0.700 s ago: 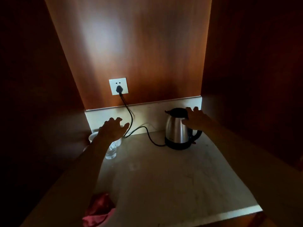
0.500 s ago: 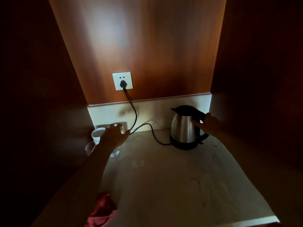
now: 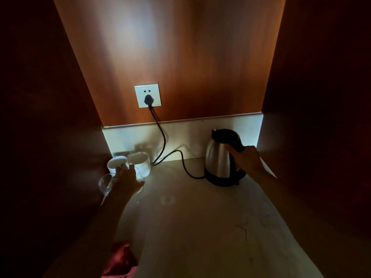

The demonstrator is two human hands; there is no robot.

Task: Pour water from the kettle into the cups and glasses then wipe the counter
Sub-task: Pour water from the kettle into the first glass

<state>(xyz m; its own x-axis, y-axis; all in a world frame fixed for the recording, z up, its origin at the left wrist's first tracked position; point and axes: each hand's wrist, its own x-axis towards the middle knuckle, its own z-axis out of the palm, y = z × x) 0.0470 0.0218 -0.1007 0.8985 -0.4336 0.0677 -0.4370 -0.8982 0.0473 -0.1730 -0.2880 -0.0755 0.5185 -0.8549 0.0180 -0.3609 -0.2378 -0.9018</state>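
Note:
A steel kettle (image 3: 217, 157) with a black lid stands on its black base at the back right of the pale counter (image 3: 200, 227). My right hand (image 3: 246, 159) is wrapped around its black handle. Two white cups (image 3: 140, 160) stand side by side in the back left corner. In front of them are two clear glasses; my left hand (image 3: 125, 180) is closed over the right-hand glass (image 3: 138, 173), which it mostly hides. The other glass (image 3: 104, 184) stands just left of that hand. A red cloth (image 3: 120, 259) lies at the counter's near left, under my forearm.
A black cord (image 3: 162, 141) runs from a white wall socket (image 3: 147, 95) down across the back of the counter to the kettle base. Dark wooden walls close in on the left and right. A white upstand runs along the back.
My left hand came down from above the cups and closed over a glass. My right hand slid from the kettle's lid down onto its handle. The view moved closer.

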